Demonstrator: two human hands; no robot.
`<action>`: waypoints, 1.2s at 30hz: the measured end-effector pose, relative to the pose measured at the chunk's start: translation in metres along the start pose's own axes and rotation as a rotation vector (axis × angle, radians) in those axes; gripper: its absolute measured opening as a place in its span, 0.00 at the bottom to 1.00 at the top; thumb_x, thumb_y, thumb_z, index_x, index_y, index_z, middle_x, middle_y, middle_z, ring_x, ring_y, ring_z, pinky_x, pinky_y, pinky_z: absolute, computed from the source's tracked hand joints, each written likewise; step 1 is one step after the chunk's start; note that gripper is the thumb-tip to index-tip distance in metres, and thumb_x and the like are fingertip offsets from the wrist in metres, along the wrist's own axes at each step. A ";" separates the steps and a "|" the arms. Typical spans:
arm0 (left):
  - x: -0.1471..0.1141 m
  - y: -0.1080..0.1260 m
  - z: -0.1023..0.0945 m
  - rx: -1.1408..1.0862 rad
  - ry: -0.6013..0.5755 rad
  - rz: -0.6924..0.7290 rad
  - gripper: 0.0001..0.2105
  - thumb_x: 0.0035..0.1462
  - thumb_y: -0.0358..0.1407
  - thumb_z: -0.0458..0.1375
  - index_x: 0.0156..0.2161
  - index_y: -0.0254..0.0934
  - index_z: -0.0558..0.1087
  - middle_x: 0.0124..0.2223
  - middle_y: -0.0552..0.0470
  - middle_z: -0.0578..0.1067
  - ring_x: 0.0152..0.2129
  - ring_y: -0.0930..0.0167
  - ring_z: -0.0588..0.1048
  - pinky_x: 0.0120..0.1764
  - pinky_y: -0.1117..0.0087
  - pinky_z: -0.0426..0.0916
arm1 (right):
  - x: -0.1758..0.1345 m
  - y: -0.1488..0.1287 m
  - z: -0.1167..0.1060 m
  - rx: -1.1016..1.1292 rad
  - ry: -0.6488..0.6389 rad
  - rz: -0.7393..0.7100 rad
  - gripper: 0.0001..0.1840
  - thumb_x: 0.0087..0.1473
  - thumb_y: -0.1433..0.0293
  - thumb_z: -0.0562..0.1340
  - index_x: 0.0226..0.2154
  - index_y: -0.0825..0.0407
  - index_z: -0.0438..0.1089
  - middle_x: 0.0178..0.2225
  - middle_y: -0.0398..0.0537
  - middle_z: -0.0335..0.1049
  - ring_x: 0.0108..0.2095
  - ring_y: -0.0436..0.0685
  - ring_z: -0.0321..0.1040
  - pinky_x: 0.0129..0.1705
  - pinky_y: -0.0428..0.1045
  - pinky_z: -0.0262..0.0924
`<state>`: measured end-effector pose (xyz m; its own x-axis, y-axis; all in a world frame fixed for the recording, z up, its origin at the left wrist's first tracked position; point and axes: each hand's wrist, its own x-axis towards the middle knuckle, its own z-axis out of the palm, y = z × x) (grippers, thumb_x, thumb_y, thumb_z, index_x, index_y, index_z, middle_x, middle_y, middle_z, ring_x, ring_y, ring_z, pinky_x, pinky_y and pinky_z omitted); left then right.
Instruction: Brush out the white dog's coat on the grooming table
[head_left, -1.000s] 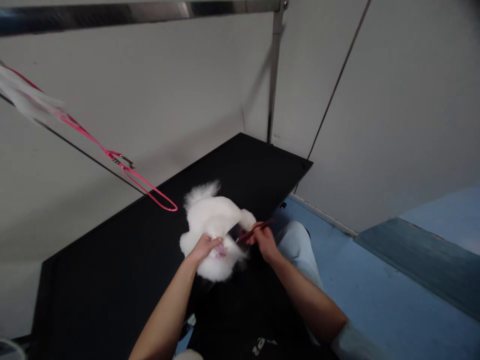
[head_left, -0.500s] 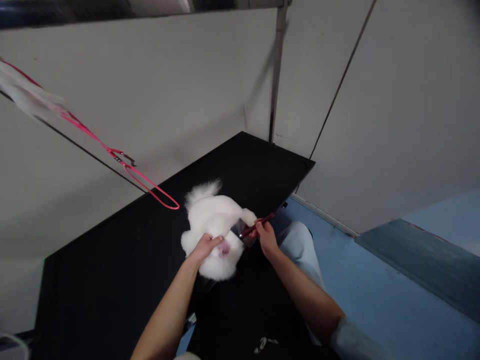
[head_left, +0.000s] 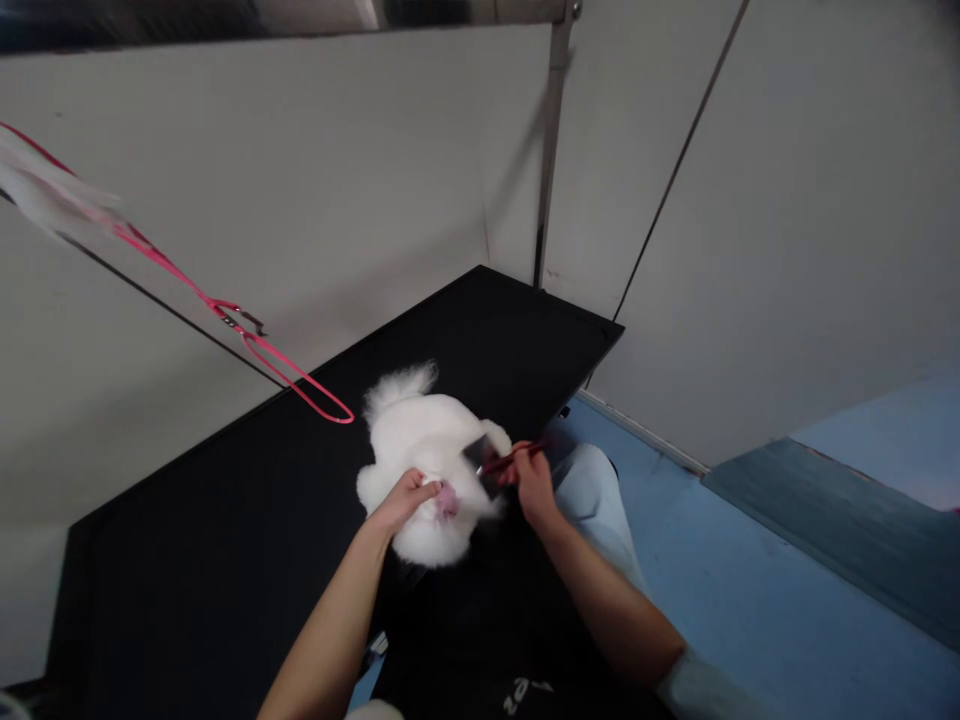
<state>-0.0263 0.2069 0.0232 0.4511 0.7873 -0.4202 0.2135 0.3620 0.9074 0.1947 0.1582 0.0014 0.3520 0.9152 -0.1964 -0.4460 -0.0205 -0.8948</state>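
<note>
A fluffy white dog (head_left: 420, 435) is on the black table (head_left: 202, 590), close against my body. My left hand (head_left: 405, 500) is closed on the fur of its head, thumb pressed beside a bare pink patch (head_left: 448, 498) that looks like the inside of an ear. In my right hand (head_left: 531, 480) is a slicker brush (head_left: 478, 453) with a dark red handle, fingers wrapped round it. Its flat head is at the dog's right-hand side in view, blurred by motion. A tuft of fur sticks out below the brush. The dog's face is not clearly visible.
A pink grooming loop (head_left: 300, 380) hangs over the table on the left. A metal bar (head_left: 300, 22) crosses the top, joined to an upright post (head_left: 551, 150) by the wall. Blue floor (head_left: 720, 580) lies to the right, with a grey-green board (head_left: 840, 540).
The brush head has shifted slightly and is now blurred, with fur pulled outward below it. My left hand keeps its hold. The whole view has drifted slightly.
</note>
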 end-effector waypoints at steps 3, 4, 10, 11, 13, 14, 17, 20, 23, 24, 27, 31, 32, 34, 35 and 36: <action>0.000 0.000 0.000 -0.001 -0.034 -0.036 0.22 0.41 0.53 0.66 0.25 0.32 0.73 0.22 0.49 0.74 0.18 0.71 0.69 0.25 0.71 0.62 | 0.003 -0.001 0.003 -0.085 -0.128 0.115 0.20 0.47 0.51 0.63 0.28 0.49 0.61 0.12 0.34 0.59 0.14 0.50 0.60 0.20 0.46 0.56; 0.000 0.000 0.000 0.006 -0.008 -0.038 0.22 0.41 0.53 0.66 0.24 0.32 0.72 0.22 0.49 0.74 0.18 0.71 0.69 0.25 0.71 0.62 | 0.006 -0.003 0.002 -0.076 -0.062 0.090 0.20 0.47 0.51 0.63 0.28 0.49 0.61 0.12 0.34 0.59 0.15 0.50 0.61 0.20 0.46 0.56; 0.003 -0.003 0.000 0.051 0.071 -0.036 0.22 0.38 0.53 0.67 0.20 0.34 0.69 0.18 0.52 0.70 0.16 0.74 0.64 0.21 0.73 0.57 | 0.014 -0.008 0.001 -0.060 -0.019 -0.019 0.17 0.50 0.53 0.61 0.32 0.49 0.61 0.13 0.32 0.58 0.14 0.49 0.59 0.20 0.45 0.55; 0.004 -0.003 0.000 0.057 0.049 -0.044 0.22 0.38 0.54 0.66 0.19 0.34 0.69 0.18 0.52 0.70 0.15 0.75 0.64 0.21 0.73 0.56 | 0.015 -0.007 0.002 -0.115 -0.116 0.043 0.17 0.49 0.54 0.62 0.31 0.49 0.62 0.12 0.32 0.59 0.14 0.49 0.58 0.19 0.45 0.53; 0.004 -0.002 0.000 0.063 0.027 -0.049 0.23 0.40 0.54 0.65 0.20 0.34 0.69 0.18 0.51 0.71 0.15 0.74 0.65 0.21 0.72 0.57 | 0.018 -0.008 0.004 -0.178 -0.146 0.101 0.17 0.48 0.54 0.62 0.28 0.50 0.61 0.12 0.34 0.60 0.13 0.49 0.57 0.18 0.45 0.52; 0.004 -0.002 0.000 0.064 0.026 -0.046 0.23 0.40 0.54 0.65 0.20 0.34 0.70 0.19 0.50 0.72 0.16 0.73 0.66 0.21 0.72 0.57 | 0.021 -0.010 0.004 -0.166 -0.066 0.068 0.17 0.49 0.53 0.62 0.28 0.50 0.61 0.12 0.33 0.59 0.14 0.49 0.57 0.19 0.45 0.53; 0.003 -0.001 0.001 0.070 0.053 -0.028 0.22 0.41 0.53 0.66 0.22 0.33 0.71 0.20 0.49 0.73 0.17 0.72 0.67 0.21 0.72 0.57 | 0.026 -0.018 0.005 -0.091 0.192 -0.136 0.16 0.52 0.54 0.59 0.31 0.49 0.61 0.13 0.32 0.58 0.16 0.48 0.59 0.21 0.44 0.56; 0.004 -0.002 0.001 0.053 0.031 -0.022 0.22 0.41 0.53 0.66 0.21 0.33 0.71 0.20 0.50 0.72 0.16 0.73 0.67 0.22 0.72 0.58 | 0.022 -0.020 0.011 -0.190 -0.022 -0.081 0.14 0.51 0.56 0.61 0.31 0.49 0.63 0.14 0.34 0.61 0.15 0.48 0.59 0.19 0.44 0.54; 0.005 -0.005 0.001 0.030 0.058 -0.008 0.21 0.41 0.52 0.66 0.20 0.34 0.70 0.18 0.51 0.71 0.15 0.74 0.64 0.21 0.72 0.57 | 0.025 -0.021 0.016 -0.249 -0.105 0.051 0.15 0.50 0.56 0.62 0.27 0.49 0.61 0.12 0.34 0.59 0.13 0.48 0.56 0.16 0.44 0.49; 0.005 -0.006 0.001 0.032 0.079 -0.004 0.21 0.41 0.52 0.66 0.20 0.34 0.69 0.18 0.52 0.70 0.14 0.75 0.63 0.20 0.73 0.55 | 0.028 -0.023 0.016 -0.225 -0.016 0.015 0.15 0.51 0.55 0.61 0.28 0.49 0.61 0.12 0.33 0.58 0.13 0.49 0.55 0.16 0.45 0.49; 0.005 -0.005 0.002 0.033 0.062 -0.018 0.22 0.40 0.53 0.66 0.18 0.35 0.68 0.17 0.52 0.70 0.14 0.75 0.63 0.20 0.73 0.55 | 0.037 -0.031 0.017 -0.172 0.138 -0.148 0.13 0.53 0.56 0.59 0.31 0.49 0.62 0.13 0.32 0.57 0.15 0.48 0.56 0.18 0.45 0.51; 0.002 0.001 0.006 -0.076 0.044 0.007 0.21 0.37 0.51 0.69 0.25 0.36 0.69 0.22 0.53 0.73 0.19 0.71 0.69 0.26 0.70 0.64 | 0.041 -0.035 0.022 -0.299 -0.170 0.027 0.13 0.50 0.58 0.62 0.26 0.48 0.61 0.12 0.33 0.58 0.13 0.47 0.53 0.15 0.44 0.47; 0.001 0.002 0.007 -0.104 0.066 0.026 0.21 0.37 0.50 0.70 0.27 0.36 0.69 0.23 0.53 0.74 0.21 0.70 0.70 0.29 0.70 0.66 | 0.043 -0.036 0.023 -0.308 -0.142 0.036 0.14 0.50 0.57 0.61 0.26 0.48 0.60 0.11 0.33 0.57 0.13 0.48 0.53 0.15 0.44 0.47; 0.000 0.002 0.009 -0.144 0.104 0.062 0.21 0.38 0.48 0.70 0.31 0.36 0.70 0.28 0.53 0.76 0.26 0.69 0.72 0.34 0.69 0.68 | 0.047 -0.041 0.026 -0.279 0.019 -0.056 0.13 0.53 0.57 0.59 0.27 0.48 0.60 0.12 0.33 0.56 0.13 0.48 0.53 0.16 0.44 0.48; -0.001 0.002 0.009 -0.157 0.101 0.070 0.21 0.38 0.48 0.70 0.33 0.36 0.70 0.30 0.52 0.77 0.28 0.68 0.73 0.36 0.68 0.68 | 0.049 -0.043 0.028 -0.262 0.063 -0.109 0.13 0.53 0.57 0.58 0.29 0.48 0.61 0.13 0.33 0.56 0.14 0.48 0.54 0.16 0.44 0.49; -0.001 0.001 0.009 -0.168 0.090 0.073 0.22 0.39 0.47 0.70 0.34 0.36 0.70 0.32 0.51 0.77 0.29 0.68 0.74 0.37 0.67 0.68 | 0.050 -0.045 0.030 -0.255 0.046 -0.136 0.12 0.53 0.58 0.59 0.30 0.49 0.62 0.13 0.33 0.56 0.15 0.48 0.54 0.17 0.44 0.50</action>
<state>-0.0185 0.2022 0.0243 0.3794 0.8532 -0.3578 0.0322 0.3743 0.9267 0.2075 0.2166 0.0438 0.4340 0.8973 -0.0803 -0.1731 -0.0044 -0.9849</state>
